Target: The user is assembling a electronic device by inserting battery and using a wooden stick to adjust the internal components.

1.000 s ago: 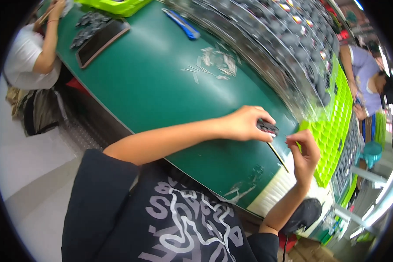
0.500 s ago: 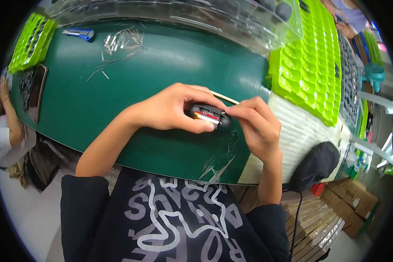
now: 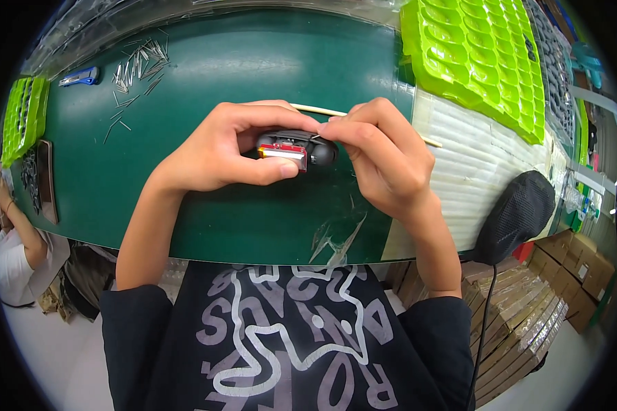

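My left hand (image 3: 216,147) grips a small black rounded device case (image 3: 324,152), its thumb across the front. A red circuit board (image 3: 303,162) with a flat silver battery (image 3: 279,155) shows at the near side of the case. My right hand (image 3: 387,151) is closed in a pinch at the case's upper right edge, on what looks like a thin metal pin (image 3: 315,136). Behind both hands runs a pale thin stick (image 3: 319,109); its far right end appears past my right hand. Whether that hand also holds the stick is unclear.
Loose metal pins (image 3: 140,65) and a blue utility knife (image 3: 81,77) lie at the far left. Green trays (image 3: 476,61) (image 3: 24,113) flank the table. A phone (image 3: 46,181) rests near the left edge, a black mesh-covered object (image 3: 517,216) at right. Another person's arm (image 3: 24,222) shows.
The view has shifted, so the table's things sit elsewhere in the picture. The case has tilted slightly, with more of the red board showing. Both hands keep their grip.
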A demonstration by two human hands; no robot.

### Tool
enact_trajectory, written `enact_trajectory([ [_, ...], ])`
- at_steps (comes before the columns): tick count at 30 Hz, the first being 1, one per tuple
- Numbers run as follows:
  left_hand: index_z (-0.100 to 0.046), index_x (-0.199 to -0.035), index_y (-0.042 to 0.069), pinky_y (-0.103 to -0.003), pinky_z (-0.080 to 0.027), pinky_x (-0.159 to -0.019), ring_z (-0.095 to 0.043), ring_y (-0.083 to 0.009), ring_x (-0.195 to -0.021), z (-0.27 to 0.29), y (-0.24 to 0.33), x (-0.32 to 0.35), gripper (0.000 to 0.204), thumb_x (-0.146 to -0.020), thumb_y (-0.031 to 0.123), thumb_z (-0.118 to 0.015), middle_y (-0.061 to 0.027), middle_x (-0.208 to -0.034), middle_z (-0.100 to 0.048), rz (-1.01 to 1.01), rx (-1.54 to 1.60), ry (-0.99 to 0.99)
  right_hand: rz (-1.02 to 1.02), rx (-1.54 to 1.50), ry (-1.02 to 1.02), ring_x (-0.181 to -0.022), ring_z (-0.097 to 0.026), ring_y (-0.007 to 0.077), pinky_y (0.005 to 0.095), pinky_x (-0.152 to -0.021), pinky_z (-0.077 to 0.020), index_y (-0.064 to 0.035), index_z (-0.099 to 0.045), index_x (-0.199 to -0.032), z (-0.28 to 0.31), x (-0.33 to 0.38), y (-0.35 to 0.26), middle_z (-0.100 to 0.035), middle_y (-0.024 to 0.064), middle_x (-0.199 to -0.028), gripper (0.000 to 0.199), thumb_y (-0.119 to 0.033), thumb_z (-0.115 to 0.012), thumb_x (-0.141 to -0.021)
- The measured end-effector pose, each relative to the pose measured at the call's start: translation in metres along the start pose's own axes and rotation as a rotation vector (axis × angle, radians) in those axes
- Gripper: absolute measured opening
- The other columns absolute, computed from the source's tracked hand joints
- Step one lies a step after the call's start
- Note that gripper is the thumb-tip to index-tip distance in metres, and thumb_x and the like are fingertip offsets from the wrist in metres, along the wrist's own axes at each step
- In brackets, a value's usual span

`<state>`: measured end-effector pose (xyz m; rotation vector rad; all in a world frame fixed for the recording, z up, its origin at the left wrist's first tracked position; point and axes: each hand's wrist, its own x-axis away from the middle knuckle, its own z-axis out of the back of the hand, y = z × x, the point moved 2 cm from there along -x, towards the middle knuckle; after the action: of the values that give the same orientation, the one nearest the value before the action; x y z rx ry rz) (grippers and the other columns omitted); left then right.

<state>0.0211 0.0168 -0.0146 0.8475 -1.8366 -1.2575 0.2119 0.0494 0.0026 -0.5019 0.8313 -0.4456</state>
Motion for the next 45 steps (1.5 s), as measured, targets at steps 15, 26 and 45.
enact_trajectory([
  [15,-0.063,-0.107,-0.004,-0.031,-0.045,-0.084,-0.057,-0.0212,-0.095,-0.001,-0.001,0.0,0.048,-0.061,0.01,-0.071,-0.0132,-0.103,-0.06,-0.078,-0.187,-0.043,-0.371,-0.467,-0.313,-0.066,-0.058,0.0146,0.0249,-0.058,-0.0439,-0.0013,-0.069,-0.083,0.02,-0.004,0.007,-0.064,0.0064,-0.075,0.018,0.008,-0.069,-0.067],
  [26,-0.063,-0.106,-0.004,-0.03,-0.047,-0.08,-0.058,-0.0203,-0.092,-0.003,0.0,0.002,0.047,-0.061,0.007,-0.071,-0.0122,-0.1,-0.061,-0.095,-0.266,-0.073,-0.517,-0.61,-0.406,-0.07,-0.054,0.0133,0.0242,-0.064,-0.0443,-0.0003,-0.068,-0.085,0.015,-0.002,0.012,-0.061,0.0052,-0.078,0.019,0.0,-0.076,-0.067],
  [45,-0.058,-0.115,-0.002,-0.024,-0.046,-0.078,-0.057,-0.0129,-0.089,0.045,0.019,0.016,0.046,-0.074,0.018,-0.065,-0.0075,-0.108,-0.057,-0.172,-0.313,0.31,-0.272,0.304,-0.135,-0.087,-0.047,0.0254,0.0363,-0.076,-0.0379,-0.0055,-0.056,-0.083,-0.018,0.0,0.012,-0.052,0.0054,-0.09,0.013,-0.006,-0.065,-0.074],
])
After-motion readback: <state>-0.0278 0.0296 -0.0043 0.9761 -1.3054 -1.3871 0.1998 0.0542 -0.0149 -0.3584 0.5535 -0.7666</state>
